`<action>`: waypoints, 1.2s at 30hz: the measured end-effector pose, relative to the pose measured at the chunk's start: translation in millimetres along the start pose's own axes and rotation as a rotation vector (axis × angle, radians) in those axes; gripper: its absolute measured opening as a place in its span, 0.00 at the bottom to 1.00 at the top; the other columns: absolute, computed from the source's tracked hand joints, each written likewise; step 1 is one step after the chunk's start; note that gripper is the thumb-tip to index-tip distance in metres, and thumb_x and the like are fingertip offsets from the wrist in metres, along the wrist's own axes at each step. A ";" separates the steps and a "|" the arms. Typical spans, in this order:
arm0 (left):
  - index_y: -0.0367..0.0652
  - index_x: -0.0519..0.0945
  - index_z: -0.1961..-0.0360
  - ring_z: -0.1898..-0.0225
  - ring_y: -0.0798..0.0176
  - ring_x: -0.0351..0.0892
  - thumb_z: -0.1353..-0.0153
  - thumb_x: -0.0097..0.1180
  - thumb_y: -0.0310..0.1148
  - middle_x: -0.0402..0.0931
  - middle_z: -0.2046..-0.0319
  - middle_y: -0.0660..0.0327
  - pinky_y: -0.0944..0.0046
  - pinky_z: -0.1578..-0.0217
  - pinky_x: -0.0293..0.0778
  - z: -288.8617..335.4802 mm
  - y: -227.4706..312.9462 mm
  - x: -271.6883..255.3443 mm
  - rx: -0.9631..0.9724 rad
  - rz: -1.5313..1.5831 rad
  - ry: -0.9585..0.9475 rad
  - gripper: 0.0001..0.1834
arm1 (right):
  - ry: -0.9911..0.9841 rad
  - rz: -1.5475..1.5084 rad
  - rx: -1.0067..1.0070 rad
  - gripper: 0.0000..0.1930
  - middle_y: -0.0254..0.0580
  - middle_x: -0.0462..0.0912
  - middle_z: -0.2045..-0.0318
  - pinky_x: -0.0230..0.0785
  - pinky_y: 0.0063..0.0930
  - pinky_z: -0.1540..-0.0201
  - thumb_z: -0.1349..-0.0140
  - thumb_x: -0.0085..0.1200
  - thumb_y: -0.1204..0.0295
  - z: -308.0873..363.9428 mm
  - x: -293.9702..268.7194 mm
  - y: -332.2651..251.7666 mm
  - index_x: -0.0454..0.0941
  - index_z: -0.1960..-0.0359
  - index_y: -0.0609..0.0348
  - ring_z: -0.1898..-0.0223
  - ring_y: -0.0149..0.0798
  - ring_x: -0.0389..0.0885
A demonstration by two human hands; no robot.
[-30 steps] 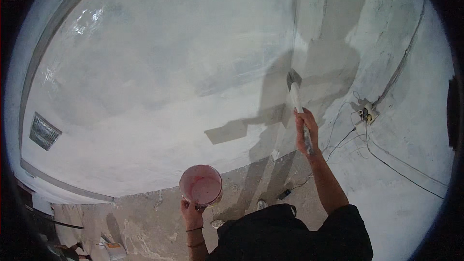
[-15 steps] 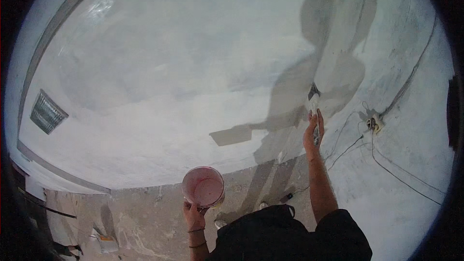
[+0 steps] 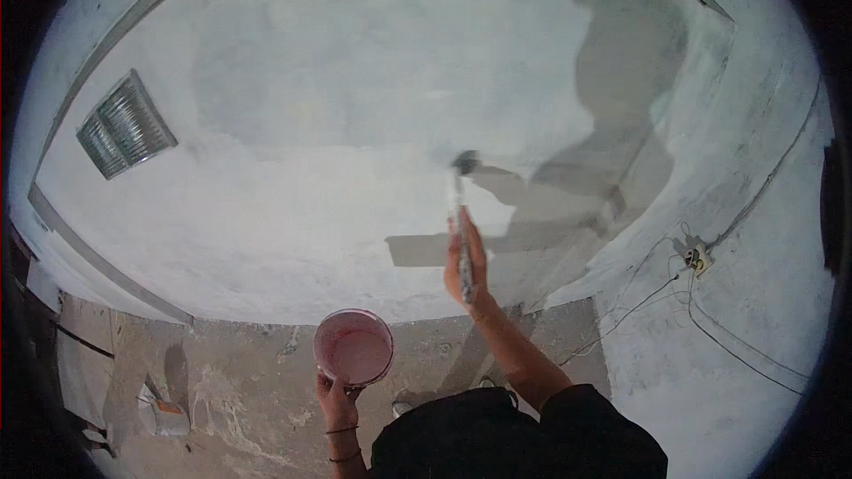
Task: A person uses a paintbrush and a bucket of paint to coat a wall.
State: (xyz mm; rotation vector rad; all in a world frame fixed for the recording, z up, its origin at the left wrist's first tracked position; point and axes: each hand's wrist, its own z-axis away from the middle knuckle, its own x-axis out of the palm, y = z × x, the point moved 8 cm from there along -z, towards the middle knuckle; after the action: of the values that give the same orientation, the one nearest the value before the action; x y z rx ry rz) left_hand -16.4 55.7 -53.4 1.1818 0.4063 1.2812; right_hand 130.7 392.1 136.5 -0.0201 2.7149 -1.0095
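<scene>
A pink-walled bucket with pale pink contents is held at its near rim by my left hand, whose fingers are closed there. My right hand grips the long pale handle of a paintbrush. Dark bristles point up against the whitish wall, slightly blurred; whether they touch it I cannot tell for sure. A greyer painted area covers the wall's upper part, with a paler band below. My shadow falls across the wall right of the brush.
A ribbed glass window or vent is set in the wall at left. On the right wall, a socket has loose cables hanging from it. A white container stands on the stained concrete floor.
My right hand has swung the paintbrush left, from the wall's right corner toward its middle. The bucket in my left hand has shifted slightly left in view as the view turned.
</scene>
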 end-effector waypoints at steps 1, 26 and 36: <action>0.43 0.66 0.43 0.53 0.52 0.79 0.38 0.53 0.26 0.72 0.49 0.54 0.51 0.58 0.82 -2.1 4.3 -7.9 0.001 -0.003 0.011 0.21 | -0.103 -0.097 -0.072 0.26 0.61 0.69 0.39 0.63 0.37 0.37 0.27 0.38 0.69 4.5 18.1 -17.4 0.52 0.31 0.69 0.38 0.47 0.71; 0.42 0.66 0.46 0.62 0.61 0.79 0.38 0.51 0.25 0.72 0.55 0.58 0.53 0.63 0.84 -4.9 -45.6 94.5 -0.081 -0.029 -0.190 0.19 | 0.078 0.494 -0.148 0.06 0.52 0.74 0.58 0.69 0.42 0.49 0.34 0.45 0.80 -21.2 -295.7 139.1 0.70 0.57 0.60 0.54 0.55 0.75; 0.42 0.66 0.45 0.54 0.55 0.79 0.38 0.52 0.27 0.71 0.49 0.55 0.54 0.63 0.83 27.1 -74.7 168.5 -0.042 -0.026 -0.244 0.19 | -0.020 0.429 -0.066 0.08 0.48 0.74 0.60 0.65 0.41 0.47 0.38 0.47 0.80 -21.5 -280.1 187.0 0.72 0.58 0.58 0.56 0.51 0.73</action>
State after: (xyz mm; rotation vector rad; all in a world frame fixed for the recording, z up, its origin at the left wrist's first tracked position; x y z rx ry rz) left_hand 96.6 203.6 -45.7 1.2752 0.2142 1.1015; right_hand 410.9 575.4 94.0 0.5138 2.5690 -0.7858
